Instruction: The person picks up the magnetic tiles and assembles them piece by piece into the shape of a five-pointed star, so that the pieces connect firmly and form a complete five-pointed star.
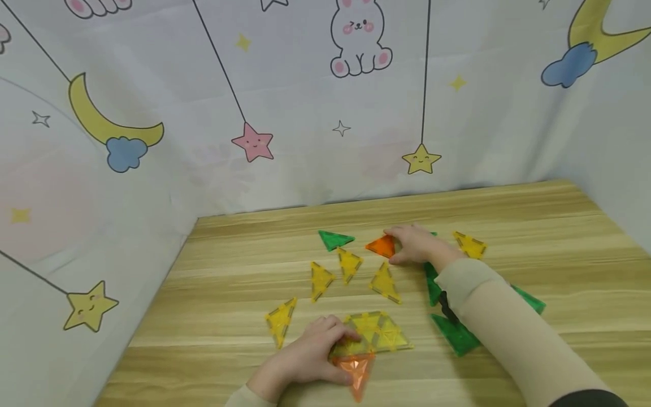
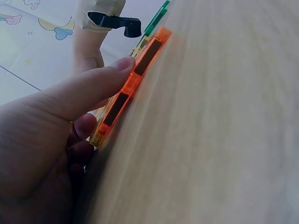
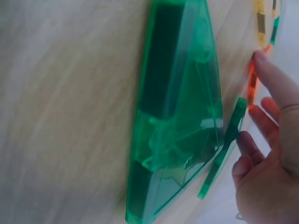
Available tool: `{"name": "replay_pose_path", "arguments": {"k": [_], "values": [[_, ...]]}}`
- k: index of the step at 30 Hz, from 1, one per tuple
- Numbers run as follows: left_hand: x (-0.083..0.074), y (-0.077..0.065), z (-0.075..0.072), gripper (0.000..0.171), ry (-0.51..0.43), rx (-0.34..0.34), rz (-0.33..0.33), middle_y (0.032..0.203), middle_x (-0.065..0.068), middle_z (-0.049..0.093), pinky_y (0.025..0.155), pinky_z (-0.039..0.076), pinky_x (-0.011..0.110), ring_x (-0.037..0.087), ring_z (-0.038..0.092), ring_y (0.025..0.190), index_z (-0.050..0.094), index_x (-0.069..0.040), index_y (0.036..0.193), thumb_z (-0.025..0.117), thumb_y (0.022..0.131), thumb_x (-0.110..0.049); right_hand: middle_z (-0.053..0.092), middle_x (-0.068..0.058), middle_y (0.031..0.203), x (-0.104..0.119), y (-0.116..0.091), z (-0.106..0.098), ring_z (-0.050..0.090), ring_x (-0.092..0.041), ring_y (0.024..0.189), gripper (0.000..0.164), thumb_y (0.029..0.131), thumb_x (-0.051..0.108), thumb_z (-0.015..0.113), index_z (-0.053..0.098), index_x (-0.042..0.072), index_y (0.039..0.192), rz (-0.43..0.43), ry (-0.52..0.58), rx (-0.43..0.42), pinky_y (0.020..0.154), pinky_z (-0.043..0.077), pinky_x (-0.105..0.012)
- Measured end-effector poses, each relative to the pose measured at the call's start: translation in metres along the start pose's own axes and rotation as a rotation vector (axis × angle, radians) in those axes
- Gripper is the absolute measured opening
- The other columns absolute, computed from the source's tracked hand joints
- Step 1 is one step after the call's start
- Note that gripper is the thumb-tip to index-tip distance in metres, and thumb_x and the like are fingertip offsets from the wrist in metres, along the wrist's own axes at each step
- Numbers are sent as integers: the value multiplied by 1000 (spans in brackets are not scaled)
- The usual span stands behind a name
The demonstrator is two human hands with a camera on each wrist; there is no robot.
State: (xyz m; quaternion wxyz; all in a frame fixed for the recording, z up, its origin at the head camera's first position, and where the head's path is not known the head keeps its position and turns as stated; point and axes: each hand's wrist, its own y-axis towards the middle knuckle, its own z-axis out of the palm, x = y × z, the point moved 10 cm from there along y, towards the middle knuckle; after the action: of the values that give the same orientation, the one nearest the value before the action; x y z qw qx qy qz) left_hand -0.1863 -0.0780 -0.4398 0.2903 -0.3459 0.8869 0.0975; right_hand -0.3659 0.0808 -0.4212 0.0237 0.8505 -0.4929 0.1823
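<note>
My left hand [image 1: 314, 351] holds a flat group of joined yellow magnetic tiles [image 1: 389, 334] with an orange triangular tile [image 1: 360, 374] at their near edge. The thumb lies on the orange tile's edge in the left wrist view, and the other fingers curl at the group's left side. Farther back, my right hand [image 1: 419, 244] pinches another orange triangular magnetic tile [image 1: 379, 246] between thumb and finger. A green tile [image 3: 223, 149] is close beside its lower fingers in the right wrist view. Another green tile [image 3: 180, 112] stands large in front of that camera.
Several loose yellow triangles [image 1: 281, 322] lie on the wooden table [image 1: 213, 282] between and around the hands. One green triangle [image 1: 335, 239] lies at the back, and more green tiles [image 1: 456, 334] lie partly under the right forearm. A patterned cloth [image 1: 305, 102] hangs behind the table.
</note>
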Motion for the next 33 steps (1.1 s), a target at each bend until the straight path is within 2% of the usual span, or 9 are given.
{"name": "replay_pose_path", "arguments": {"k": [5,11,15,19,24,27,33], "values": [[-1,0,1,54,-7,9,-2,109,-13,45,87,32,27,5,38,98,55,-27,122,74,76,-48,37,-22,141,-3,-3,0,32,-45,125,70,79,37,74,48,5,135,33,41,-6,101,26,-56],[0,0,2,55,1,11,-6,109,-13,46,86,34,26,4,39,98,55,-26,122,74,75,-48,42,-20,123,-4,-7,-3,42,-36,107,67,76,40,76,54,6,129,35,24,-56,87,38,-48],[0,0,1,55,-1,15,-15,109,-14,45,86,34,27,4,39,98,55,-27,122,74,75,-47,43,-18,116,-2,-9,-5,42,-33,99,66,74,40,78,56,6,125,15,9,-95,82,39,-45],[2,0,1,55,-16,26,-29,108,-14,45,87,33,27,4,38,98,55,-27,122,74,76,-48,47,-19,114,4,-9,-6,45,-33,99,63,74,38,76,56,3,122,-49,-9,-117,84,40,-46],[2,0,0,54,-40,33,-45,108,-15,45,88,32,28,4,38,98,55,-27,122,75,75,-47,50,-20,121,6,-10,-4,46,-34,106,65,75,36,73,53,1,126,-87,-24,-108,90,39,-47],[2,1,-1,54,-37,33,-42,107,-15,45,87,33,28,4,38,98,55,-27,122,75,75,-47,48,-21,122,4,-11,-3,47,-32,102,69,76,36,73,49,3,131,-79,-5,-92,85,42,-45],[1,1,0,55,-20,32,-28,109,-14,45,87,33,28,4,38,99,54,-27,122,74,75,-48,46,-16,110,0,-14,3,48,-23,85,71,78,34,73,45,8,137,-44,94,-28,72,44,-36]]}}
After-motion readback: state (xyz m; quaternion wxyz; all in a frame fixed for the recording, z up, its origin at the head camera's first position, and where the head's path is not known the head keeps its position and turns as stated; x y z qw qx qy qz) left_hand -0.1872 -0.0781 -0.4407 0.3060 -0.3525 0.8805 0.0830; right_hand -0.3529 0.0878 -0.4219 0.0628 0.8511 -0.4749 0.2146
